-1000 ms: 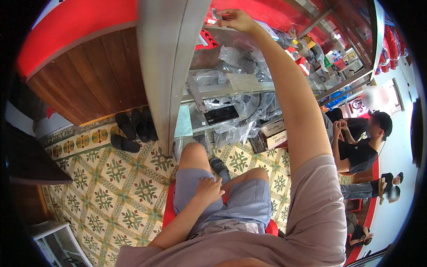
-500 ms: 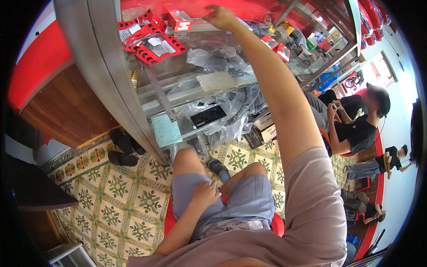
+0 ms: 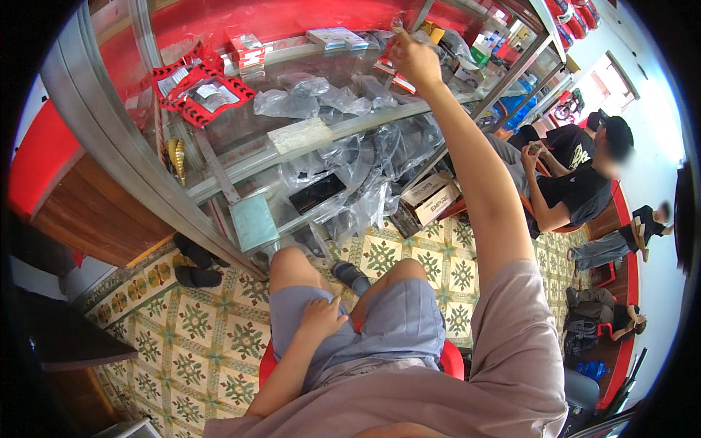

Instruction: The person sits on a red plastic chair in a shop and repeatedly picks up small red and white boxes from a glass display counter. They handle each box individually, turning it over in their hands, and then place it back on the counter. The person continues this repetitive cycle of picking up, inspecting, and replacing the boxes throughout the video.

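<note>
My right hand (image 3: 416, 64) reaches far out over the upper glass shelf (image 3: 252, 135) of a display case. Its fingers look bent and apart, with no held thing that I can make out. Beneath and beside it are small red-and-white boxes (image 3: 385, 64), partly covered by the hand, and crumpled clear plastic bags (image 3: 303, 84). Flat on my left thigh rests my left hand (image 3: 323, 319), open and holding nothing.
Red packets (image 3: 208, 95), a red-and-white box (image 3: 248, 51) and white-and-blue boxes (image 3: 337, 38) lie on the shelf. Lower down are a black phone-like slab (image 3: 318, 193) and a pale green pad (image 3: 254, 223). Cardboard boxes (image 3: 431, 197) stand beyond. A seated person (image 3: 577, 175) is at right.
My right hand has moved right along the shelf, from beside the red-and-white box to the small red boxes. The view has shifted; my left hand stays on my thigh.
</note>
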`<state>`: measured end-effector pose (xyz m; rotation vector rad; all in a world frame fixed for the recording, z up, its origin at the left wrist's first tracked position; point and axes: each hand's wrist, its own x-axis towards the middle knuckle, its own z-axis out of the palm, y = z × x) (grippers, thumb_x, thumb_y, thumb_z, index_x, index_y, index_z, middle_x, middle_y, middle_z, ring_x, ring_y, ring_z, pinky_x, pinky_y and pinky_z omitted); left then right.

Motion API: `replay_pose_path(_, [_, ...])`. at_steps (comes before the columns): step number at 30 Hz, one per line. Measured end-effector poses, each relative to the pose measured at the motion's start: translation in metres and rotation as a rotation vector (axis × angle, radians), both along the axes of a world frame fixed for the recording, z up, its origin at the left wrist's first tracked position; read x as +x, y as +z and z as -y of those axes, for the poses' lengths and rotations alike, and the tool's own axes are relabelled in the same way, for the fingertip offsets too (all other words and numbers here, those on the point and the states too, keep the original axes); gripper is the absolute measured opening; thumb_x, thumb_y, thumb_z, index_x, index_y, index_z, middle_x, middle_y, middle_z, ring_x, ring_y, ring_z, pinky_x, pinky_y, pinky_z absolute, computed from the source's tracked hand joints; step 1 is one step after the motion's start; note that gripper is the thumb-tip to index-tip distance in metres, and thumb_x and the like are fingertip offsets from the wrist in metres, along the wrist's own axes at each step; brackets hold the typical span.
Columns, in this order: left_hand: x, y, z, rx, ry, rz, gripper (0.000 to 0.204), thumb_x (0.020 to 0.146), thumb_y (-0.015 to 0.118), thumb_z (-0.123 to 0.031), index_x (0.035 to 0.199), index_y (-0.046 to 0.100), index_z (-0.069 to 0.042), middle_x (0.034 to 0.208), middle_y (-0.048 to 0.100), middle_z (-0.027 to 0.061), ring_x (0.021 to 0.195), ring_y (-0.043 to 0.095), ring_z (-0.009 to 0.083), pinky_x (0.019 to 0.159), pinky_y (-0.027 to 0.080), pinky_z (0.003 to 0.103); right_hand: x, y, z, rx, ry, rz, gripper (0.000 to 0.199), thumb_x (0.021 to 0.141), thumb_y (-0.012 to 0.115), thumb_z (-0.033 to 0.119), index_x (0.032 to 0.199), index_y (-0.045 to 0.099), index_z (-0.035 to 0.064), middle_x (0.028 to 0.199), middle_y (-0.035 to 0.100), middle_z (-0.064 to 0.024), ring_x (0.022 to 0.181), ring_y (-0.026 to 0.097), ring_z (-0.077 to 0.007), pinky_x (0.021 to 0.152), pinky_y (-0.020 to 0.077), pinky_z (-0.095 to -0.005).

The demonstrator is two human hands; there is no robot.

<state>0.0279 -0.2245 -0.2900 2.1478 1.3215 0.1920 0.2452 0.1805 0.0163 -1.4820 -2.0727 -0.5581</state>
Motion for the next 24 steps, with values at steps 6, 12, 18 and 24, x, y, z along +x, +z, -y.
replay_pose_path(6, [-0.003, -0.009, -0.005, -0.058, 0.021, 0.032, 0.052, 0.080, 0.062, -0.036, 0.117, 0.052, -0.001, 0.097, 0.062, 0.0210, 0.094, 0.058, 0.0360, 0.083, 0.044, 0.046, 0.003, -0.006, 0.121, 0.002, 0.500, -1.204, 0.027, 0.085, 0.065, 0.017, 0.106, 0.058, 0.0009, 0.086, 0.066, -0.0064, 0.076, 0.064, -0.0137, 0.067, 0.0523, -0.0272])
replay_pose_path(12, [0.002, -0.005, -0.002, -0.019, -0.041, -0.035, 0.050, 0.080, 0.062, -0.034, 0.117, 0.051, -0.002, 0.097, 0.062, 0.0216, 0.094, 0.058, 0.0370, 0.082, 0.044, 0.045, 0.017, -0.095, 0.260, -0.566, 0.598, -1.855, 0.013, 0.091, 0.056, 0.015, 0.102, 0.058, 0.0076, 0.089, 0.066, -0.0036, 0.071, 0.064, -0.0086, 0.056, 0.0536, -0.0216])
replay_pose_path(18, [0.013, 0.032, -0.016, -0.248, 0.090, 0.620, 0.076, 0.085, 0.061, -0.036, 0.144, 0.018, -0.012, 0.129, 0.046, 0.0225, 0.118, 0.048, 0.0327, 0.096, 0.039, 0.042, -0.023, -0.157, 0.332, -0.781, 0.450, -1.956, 0.032, 0.086, 0.055, -0.002, 0.117, 0.048, 0.0052, 0.092, 0.062, -0.0058, 0.085, 0.063, -0.0136, 0.067, 0.0579, -0.0276])
replay_pose_path(24, [0.009, 0.064, -0.023, -0.438, 0.358, 1.744, 0.074, 0.089, 0.056, -0.039, 0.145, 0.015, -0.015, 0.138, 0.038, 0.0161, 0.125, 0.040, 0.0260, 0.102, 0.035, 0.041, -0.077, -0.191, 0.371, -1.298, 0.353, -1.881, 0.031, 0.086, 0.059, 0.002, 0.115, 0.047, 0.0041, 0.103, 0.062, -0.0074, 0.089, 0.062, -0.0124, 0.073, 0.0564, -0.0251])
